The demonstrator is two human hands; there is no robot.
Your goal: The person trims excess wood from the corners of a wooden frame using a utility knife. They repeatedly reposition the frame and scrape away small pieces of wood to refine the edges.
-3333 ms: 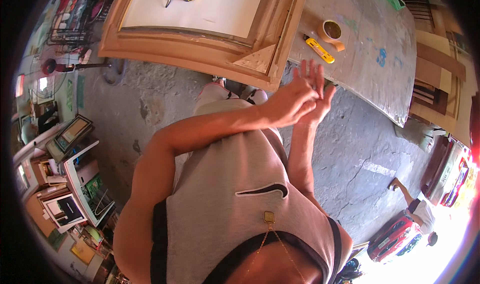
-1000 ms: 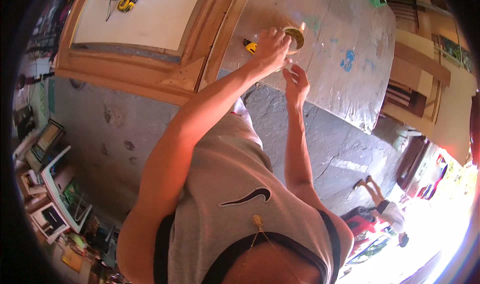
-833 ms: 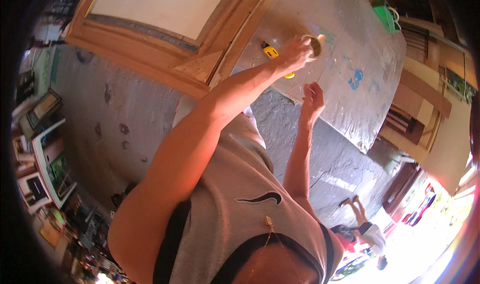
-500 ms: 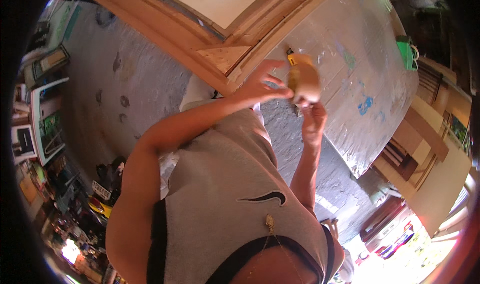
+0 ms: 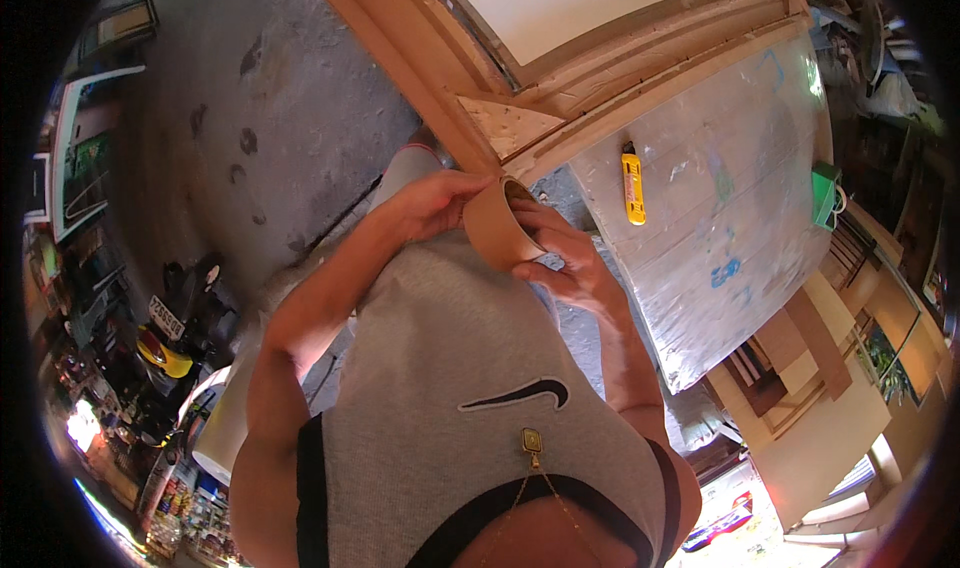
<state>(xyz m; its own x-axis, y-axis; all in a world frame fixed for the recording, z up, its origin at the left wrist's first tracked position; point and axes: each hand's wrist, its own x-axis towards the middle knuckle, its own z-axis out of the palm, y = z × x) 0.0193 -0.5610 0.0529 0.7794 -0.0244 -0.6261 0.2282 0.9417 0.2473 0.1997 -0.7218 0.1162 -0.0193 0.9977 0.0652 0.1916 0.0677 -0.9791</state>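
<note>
A wide roll of brown packing tape (image 5: 492, 230) is held in front of my waist, next to the corner of a wooden frame (image 5: 500, 128). My right hand (image 5: 568, 258) grips the roll from its right side, fingers reaching into the core and thumb on the outer face. On the other side, my left hand (image 5: 438, 204) has its fingers pinched at the roll's upper left edge; the fingertips are partly hidden. A yellow utility knife (image 5: 634, 184) lies on the grey, paint-stained work surface (image 5: 680, 278) to the right of the frame.
The frame holds a pale panel (image 5: 560, 13) with a dark object on it at the top edge. A green container (image 5: 824, 196) sits at the work surface's far right edge. Wooden boards (image 5: 810, 368) lean at right. A motorbike (image 5: 180, 328) stands on the left.
The utility knife, earlier up by the tape roll near my hands, now lies on the work surface. The roll has come down and left toward my waist, and my left hand has closed on it.
</note>
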